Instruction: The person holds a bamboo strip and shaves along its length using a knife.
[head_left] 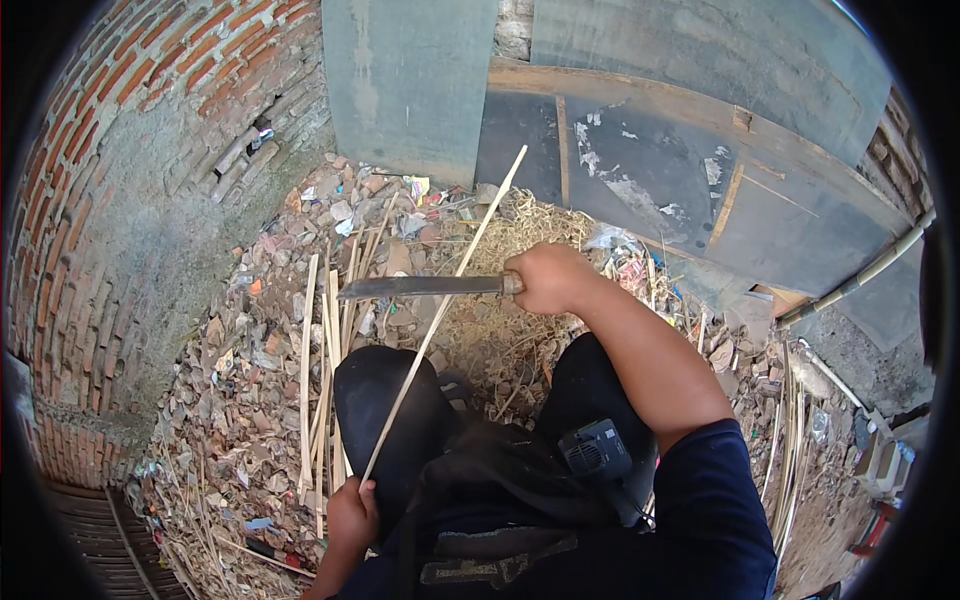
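Note:
My right hand (548,278) grips the handle of a long knife (415,287), its dark blade pointing left and lying across a thin bamboo strip (440,310). That pale strip runs diagonally from near the wall at the top down to my left hand (352,512), which holds its lower end beside my left knee. Both knees, in black trousers, frame the strip.
Several cut bamboo slats (312,380) lie on rubble and litter to the left. Straw-like shavings (520,330) pile in front of my knees. A curved brick wall (120,200) stands left, grey boards (640,170) ahead, more bamboo strips (790,440) and a pole at the right.

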